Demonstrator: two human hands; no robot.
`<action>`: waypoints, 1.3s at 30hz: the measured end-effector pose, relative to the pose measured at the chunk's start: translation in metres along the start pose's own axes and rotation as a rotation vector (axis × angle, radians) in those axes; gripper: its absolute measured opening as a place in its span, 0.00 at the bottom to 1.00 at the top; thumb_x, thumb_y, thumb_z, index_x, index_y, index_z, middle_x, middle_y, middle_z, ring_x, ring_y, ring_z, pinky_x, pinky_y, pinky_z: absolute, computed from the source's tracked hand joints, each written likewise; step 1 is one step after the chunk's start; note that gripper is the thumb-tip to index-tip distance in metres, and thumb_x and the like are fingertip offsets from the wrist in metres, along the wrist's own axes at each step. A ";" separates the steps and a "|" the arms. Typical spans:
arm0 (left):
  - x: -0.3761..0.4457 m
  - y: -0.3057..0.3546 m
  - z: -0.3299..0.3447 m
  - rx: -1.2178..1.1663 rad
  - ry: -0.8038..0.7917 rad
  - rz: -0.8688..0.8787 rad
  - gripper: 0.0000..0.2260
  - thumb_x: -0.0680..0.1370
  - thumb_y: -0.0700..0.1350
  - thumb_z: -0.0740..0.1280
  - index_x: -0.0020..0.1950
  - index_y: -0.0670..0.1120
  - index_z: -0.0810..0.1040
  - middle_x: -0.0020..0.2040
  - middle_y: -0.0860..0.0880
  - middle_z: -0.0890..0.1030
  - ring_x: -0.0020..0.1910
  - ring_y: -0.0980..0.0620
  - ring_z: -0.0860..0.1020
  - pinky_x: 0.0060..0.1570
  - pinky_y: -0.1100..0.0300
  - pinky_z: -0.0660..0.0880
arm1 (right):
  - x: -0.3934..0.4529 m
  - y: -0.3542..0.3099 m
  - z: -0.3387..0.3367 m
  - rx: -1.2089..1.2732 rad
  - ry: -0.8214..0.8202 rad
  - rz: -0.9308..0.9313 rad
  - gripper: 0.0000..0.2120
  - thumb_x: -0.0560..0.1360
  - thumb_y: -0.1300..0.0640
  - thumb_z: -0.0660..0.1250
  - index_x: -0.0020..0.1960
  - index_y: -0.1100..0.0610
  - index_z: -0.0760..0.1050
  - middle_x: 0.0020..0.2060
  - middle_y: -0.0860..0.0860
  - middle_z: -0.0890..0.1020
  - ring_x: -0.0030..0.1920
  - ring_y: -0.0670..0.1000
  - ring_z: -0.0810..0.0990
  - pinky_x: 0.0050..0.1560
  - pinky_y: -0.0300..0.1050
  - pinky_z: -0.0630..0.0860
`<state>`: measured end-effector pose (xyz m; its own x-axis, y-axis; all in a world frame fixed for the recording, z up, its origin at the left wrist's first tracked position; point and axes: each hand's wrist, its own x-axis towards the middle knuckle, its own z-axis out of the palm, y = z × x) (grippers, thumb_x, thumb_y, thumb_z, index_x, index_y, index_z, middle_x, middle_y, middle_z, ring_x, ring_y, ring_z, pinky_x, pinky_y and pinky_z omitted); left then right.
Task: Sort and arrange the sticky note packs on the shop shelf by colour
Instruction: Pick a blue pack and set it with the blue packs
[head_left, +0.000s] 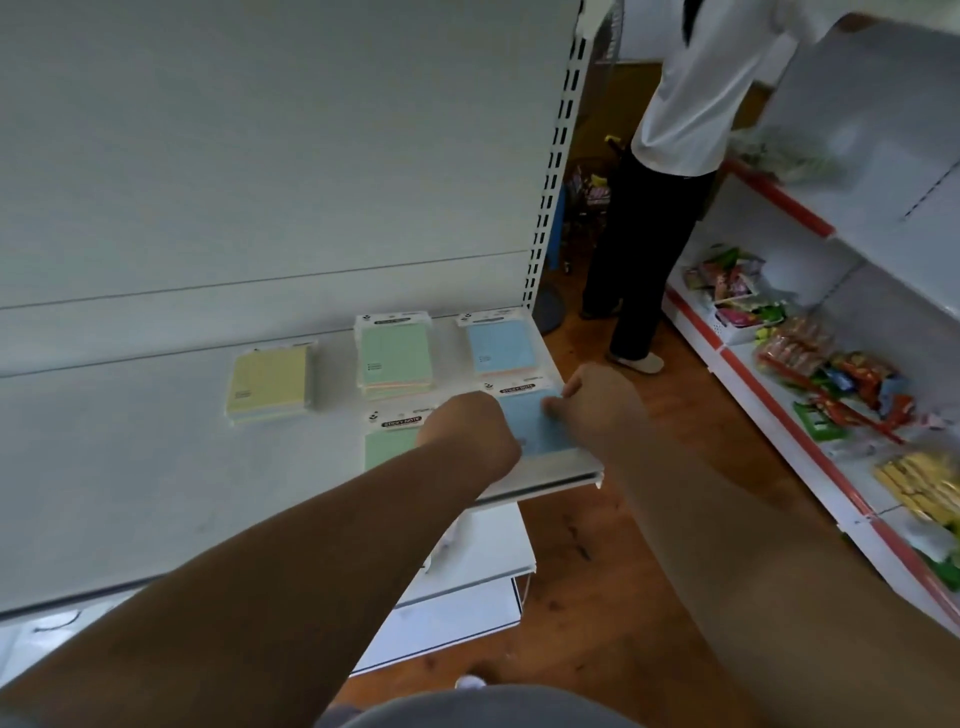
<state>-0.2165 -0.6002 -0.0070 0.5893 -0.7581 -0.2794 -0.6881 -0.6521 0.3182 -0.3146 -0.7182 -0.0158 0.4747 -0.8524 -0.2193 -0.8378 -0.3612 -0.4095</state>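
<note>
We've got both hands on the front blue pack (532, 421) near the shelf (130, 467) edge, left hand (470, 426) and right hand (597, 402) pinching its sides. Header reads "STICKY NOTE". Left of our grip sits a green pack (387, 441), same label; beyond it, blue (501, 345), green (396, 356) and yellow (270, 382) stacks.

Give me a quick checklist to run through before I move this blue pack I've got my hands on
1. Both hands on the near blue pack: ok; left hand at its left edge, right hand at its right.
2. Grip firm: cannot tell; the fingers are hidden behind the knuckles.
3. Matching pile found: ok; the far blue pack lies straight behind it.
4. Path there free: ok; only bare shelf between the two.
5. Green kept apart: ok; the near green pack sits in front of the green stack.
6. Yellow pack apart: ok, alone at left.
</note>
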 end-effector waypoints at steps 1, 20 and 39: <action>-0.002 -0.003 0.000 -0.016 0.016 -0.009 0.11 0.72 0.52 0.70 0.48 0.48 0.76 0.50 0.46 0.81 0.47 0.45 0.79 0.41 0.58 0.71 | -0.004 -0.002 -0.001 0.009 0.033 -0.018 0.15 0.75 0.47 0.69 0.53 0.57 0.73 0.47 0.54 0.79 0.48 0.54 0.78 0.41 0.42 0.69; -0.146 -0.327 -0.066 -0.294 0.339 -0.437 0.06 0.75 0.53 0.64 0.42 0.52 0.77 0.39 0.56 0.80 0.41 0.53 0.78 0.39 0.60 0.72 | -0.136 -0.299 0.140 0.264 -0.134 -0.636 0.09 0.74 0.48 0.67 0.41 0.53 0.75 0.37 0.47 0.81 0.40 0.50 0.79 0.41 0.44 0.75; -0.194 -0.635 -0.142 -0.358 0.406 -0.449 0.12 0.76 0.52 0.66 0.59 0.53 0.77 0.52 0.57 0.79 0.47 0.57 0.74 0.46 0.62 0.69 | -0.197 -0.623 0.336 -0.206 -0.251 -0.879 0.27 0.80 0.47 0.58 0.76 0.52 0.57 0.78 0.52 0.53 0.71 0.59 0.66 0.65 0.53 0.69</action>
<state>0.1662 -0.0398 -0.0267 0.9433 -0.3112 -0.1157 -0.2002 -0.8111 0.5495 0.2047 -0.1978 -0.0147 0.9845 -0.1436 -0.1002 -0.1704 -0.9175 -0.3595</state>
